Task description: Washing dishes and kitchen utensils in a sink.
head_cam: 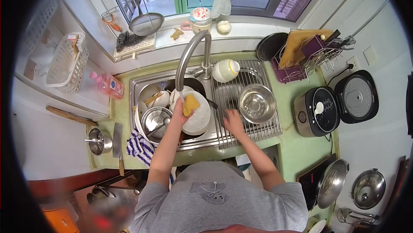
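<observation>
My left hand (181, 112) grips a yellow sponge (191, 104) under the thin stream from the curved steel faucet (193, 47). Below it a large white plate (200, 121) lies in the left sink basin (193, 81). Other dishes crowd that basin: a steel pot (156, 120), a white bowl (161, 99) and wooden chopsticks (149, 100). My right hand (233, 122) holds nothing, fingers spread, over the steel roll-up drying rack (226, 139). Whether it touches the bars I cannot tell. Just right of it, a steel bowl (257, 104) rests on the rack.
A cream and green bowl (226, 71) lies tipped on the rack's far side. To the right stands an open rice cooker (317, 112). A cleaver (117, 139), striped cloth (140, 147) and pink soap bottle (108, 85) are on the left. A wok (332, 183) sits by the right edge.
</observation>
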Demonstrator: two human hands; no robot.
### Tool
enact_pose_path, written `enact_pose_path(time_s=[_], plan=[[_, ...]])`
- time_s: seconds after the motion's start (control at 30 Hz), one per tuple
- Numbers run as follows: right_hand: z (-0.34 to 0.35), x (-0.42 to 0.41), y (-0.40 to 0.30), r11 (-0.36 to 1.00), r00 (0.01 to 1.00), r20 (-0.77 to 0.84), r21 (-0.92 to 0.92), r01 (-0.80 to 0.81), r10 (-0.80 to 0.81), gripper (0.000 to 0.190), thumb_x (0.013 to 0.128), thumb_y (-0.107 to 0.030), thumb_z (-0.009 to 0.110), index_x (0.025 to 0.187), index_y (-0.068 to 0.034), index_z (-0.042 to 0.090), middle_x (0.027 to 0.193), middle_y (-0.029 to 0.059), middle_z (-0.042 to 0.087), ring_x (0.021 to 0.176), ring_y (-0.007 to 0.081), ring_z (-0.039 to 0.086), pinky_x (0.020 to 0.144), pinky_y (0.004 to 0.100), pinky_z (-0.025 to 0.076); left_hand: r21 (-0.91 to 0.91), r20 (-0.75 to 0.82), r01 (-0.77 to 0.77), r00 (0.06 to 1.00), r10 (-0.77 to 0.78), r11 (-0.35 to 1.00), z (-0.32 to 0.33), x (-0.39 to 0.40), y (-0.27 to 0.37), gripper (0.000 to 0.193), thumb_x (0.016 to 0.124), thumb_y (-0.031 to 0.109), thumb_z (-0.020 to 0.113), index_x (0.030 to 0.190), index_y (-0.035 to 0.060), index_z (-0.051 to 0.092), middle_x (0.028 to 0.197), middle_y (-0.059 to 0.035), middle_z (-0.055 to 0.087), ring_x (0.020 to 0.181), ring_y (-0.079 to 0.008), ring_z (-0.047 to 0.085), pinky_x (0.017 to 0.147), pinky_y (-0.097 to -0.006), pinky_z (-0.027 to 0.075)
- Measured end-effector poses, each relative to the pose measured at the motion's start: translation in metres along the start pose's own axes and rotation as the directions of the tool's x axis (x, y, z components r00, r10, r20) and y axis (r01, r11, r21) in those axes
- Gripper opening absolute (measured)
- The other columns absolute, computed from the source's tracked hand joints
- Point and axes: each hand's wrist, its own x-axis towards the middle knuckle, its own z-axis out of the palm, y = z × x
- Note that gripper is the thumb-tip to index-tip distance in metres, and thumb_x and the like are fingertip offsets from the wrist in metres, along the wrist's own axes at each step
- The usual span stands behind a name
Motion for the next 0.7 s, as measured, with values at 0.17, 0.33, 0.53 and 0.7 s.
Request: enact_pose_path(time_s=[0.17, 0.33, 0.53, 0.7], plan=[[-0.030, 0.105, -0.017, 0.933, 0.980, -0.056, -0.323, 0.162, -0.189, 0.045, 0.069, -0.014, 0.063, 0.112, -0.011, 0.050, 0.115, 0.0132, 0.045, 0.106, 0.0319, 0.042, 0.087, 0.0466, 0.036, 0.452, -0.101, -0.265, 0.934, 0.344, 0.852, 0.015, -0.017, -0.007, 0.028, 0.075, 0.014, 0.063, 0.098, 0.0108, 0.046, 0.084, -0.0027, 0.054, 0.066, -0.0132, 0.054, 0.039, -0.0239, 0.037], [-0.011, 0.168, -0.003, 0.657, 0.963, 0.106, -0.712, 0.247, -0.247, 0.039, 0.079, -0.015, 0.050, 0.116, -0.028, 0.049, 0.139, 0.0043, 0.026, 0.128, 0.0357, 0.020, 0.090, 0.0669, 0.022, 0.565, -0.097, -0.363, 0.863, 0.496, 0.741, 0.004, -0.020, -0.009, 0.024, 0.075, 0.014, 0.062, 0.092, 0.0113, 0.045, 0.073, -0.0012, 0.050, 0.055, -0.0109, 0.049, 0.038, -0.0244, 0.035], [0.001, 0.191, 0.014, 0.694, 0.973, 0.127, -0.684, 0.226, -0.191, 0.035, 0.083, -0.021, 0.043, 0.115, -0.031, 0.049, 0.137, 0.0038, 0.028, 0.126, 0.0349, 0.024, 0.089, 0.0664, 0.024, 0.497, -0.142, -0.245, 0.923, 0.357, 0.832, -0.004, -0.023, -0.006, 0.021, 0.075, 0.020, 0.059, 0.090, 0.0160, 0.045, 0.082, -0.0034, 0.053, 0.068, -0.0151, 0.054, 0.047, -0.0278, 0.042], [-0.022, 0.178, -0.003, 0.714, 0.963, 0.082, -0.656, 0.245, -0.256, 0.045, 0.073, -0.024, 0.060, 0.116, -0.028, 0.049, 0.135, 0.0048, 0.031, 0.123, 0.0343, 0.027, 0.091, 0.0649, 0.024, -0.033, 0.109, -0.094, 0.989, 0.097, 0.995, -0.004, -0.022, 0.001, 0.032, 0.081, 0.044, 0.047, 0.102, 0.0192, 0.048, 0.115, -0.0065, 0.050, 0.105, -0.0251, 0.049, 0.080, -0.0438, 0.044]])
